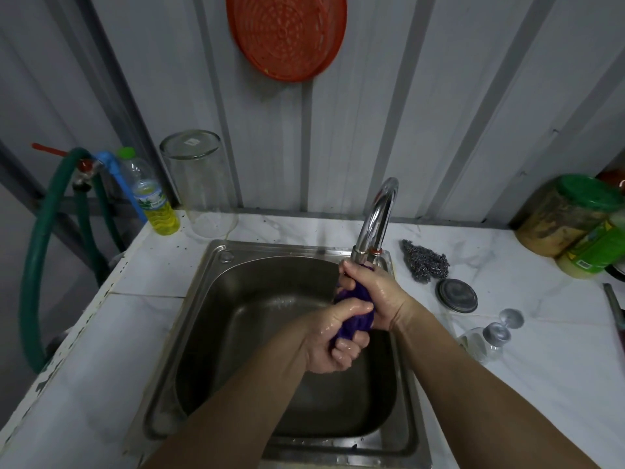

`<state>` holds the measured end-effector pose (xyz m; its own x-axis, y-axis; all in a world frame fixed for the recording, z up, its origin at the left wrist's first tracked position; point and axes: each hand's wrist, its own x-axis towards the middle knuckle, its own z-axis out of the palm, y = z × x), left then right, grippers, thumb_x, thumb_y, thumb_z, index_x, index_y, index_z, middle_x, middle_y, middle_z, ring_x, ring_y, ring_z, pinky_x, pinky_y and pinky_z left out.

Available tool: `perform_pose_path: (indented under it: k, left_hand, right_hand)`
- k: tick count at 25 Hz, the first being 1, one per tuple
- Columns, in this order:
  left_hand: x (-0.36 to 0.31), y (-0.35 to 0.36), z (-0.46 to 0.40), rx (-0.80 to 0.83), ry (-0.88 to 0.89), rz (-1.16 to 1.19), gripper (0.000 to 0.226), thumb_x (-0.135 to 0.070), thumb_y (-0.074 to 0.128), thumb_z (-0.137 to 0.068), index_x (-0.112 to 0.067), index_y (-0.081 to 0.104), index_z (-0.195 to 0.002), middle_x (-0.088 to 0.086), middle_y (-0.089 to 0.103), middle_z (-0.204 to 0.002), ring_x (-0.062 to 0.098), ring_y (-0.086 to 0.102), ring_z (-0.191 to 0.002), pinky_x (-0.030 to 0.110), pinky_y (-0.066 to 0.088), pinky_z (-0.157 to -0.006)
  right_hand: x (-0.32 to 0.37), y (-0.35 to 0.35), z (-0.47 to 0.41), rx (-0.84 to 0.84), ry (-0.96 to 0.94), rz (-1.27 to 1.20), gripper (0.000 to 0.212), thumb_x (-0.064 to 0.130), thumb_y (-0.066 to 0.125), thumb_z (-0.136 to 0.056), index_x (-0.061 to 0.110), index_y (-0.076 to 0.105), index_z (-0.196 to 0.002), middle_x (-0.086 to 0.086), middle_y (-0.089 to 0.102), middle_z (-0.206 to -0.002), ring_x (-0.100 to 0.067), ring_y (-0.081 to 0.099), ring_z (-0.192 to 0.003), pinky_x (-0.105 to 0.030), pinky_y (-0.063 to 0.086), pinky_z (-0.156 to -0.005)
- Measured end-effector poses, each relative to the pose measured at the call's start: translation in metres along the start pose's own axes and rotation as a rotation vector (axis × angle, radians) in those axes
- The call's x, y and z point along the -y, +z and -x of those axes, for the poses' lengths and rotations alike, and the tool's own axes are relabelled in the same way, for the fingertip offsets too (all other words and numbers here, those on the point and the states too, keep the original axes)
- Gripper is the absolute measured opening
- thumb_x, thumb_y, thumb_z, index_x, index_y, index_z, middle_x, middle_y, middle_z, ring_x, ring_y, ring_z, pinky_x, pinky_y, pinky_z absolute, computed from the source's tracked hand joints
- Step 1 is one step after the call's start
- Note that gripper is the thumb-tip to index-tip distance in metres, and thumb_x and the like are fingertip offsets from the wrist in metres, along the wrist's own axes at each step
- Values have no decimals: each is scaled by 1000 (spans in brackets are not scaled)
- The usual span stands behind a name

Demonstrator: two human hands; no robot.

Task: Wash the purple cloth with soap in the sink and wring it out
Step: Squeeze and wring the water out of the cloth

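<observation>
The purple cloth (357, 314) is bunched into a thick twisted roll above the right half of the steel sink (216, 299). My left hand (333, 336) grips its lower end, wet fingers curled round it. My right hand (370, 292) grips the upper end, just below the base of the chrome tap (377, 214). Most of the cloth is hidden inside the two fists. A bottle of yellow dish soap (154, 201) stands at the back left corner of the counter.
An upturned glass jar (199, 184) stands beside the soap. On the counter to the right lie a steel scourer (426, 262), a metal lid (456, 295), an overturned stemmed glass (490, 336) and green-lidded jars (568, 214). A green hose (35, 262) hangs at the left.
</observation>
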<state>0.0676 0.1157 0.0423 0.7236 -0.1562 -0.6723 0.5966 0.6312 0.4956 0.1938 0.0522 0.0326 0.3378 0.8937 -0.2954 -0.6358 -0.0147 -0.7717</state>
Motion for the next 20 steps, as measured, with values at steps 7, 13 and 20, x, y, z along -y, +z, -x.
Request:
perform_pose_path:
  k: [7, 13, 20]
  left_hand:
    - [-2, -9, -23, -433, -86, -576, 21, -34, 62, -83, -17, 54, -93, -4, 44, -53, 5, 29, -35, 18, 19, -33]
    - [13, -6, -36, -665, 155, -837, 19, -29, 68, -83, -18, 53, -89, 3, 54, -69, 16, 54, -58, 26, 49, -51]
    - [23, -16, -49, -713, 352, -766, 28, -28, 77, -68, -18, 66, -93, 6, 74, -89, 21, 71, -81, 37, 62, -74]
  right_hand:
    - [-18, 14, -5, -296, -111, 496, 50, 20, 61, -98, 15, 51, -50, -5, 45, -47, -20, 48, -48, -30, 50, -58]
    - [-32, 19, -10, -476, -130, 862, 33, 22, 60, -95, 12, 64, -64, -2, 58, -50, -14, 53, -48, -22, 45, -54]
    - [-31, 19, -13, -583, -147, 806, 38, 21, 60, -93, 18, 59, -56, -3, 58, -51, -20, 57, -53, -30, 49, -61]
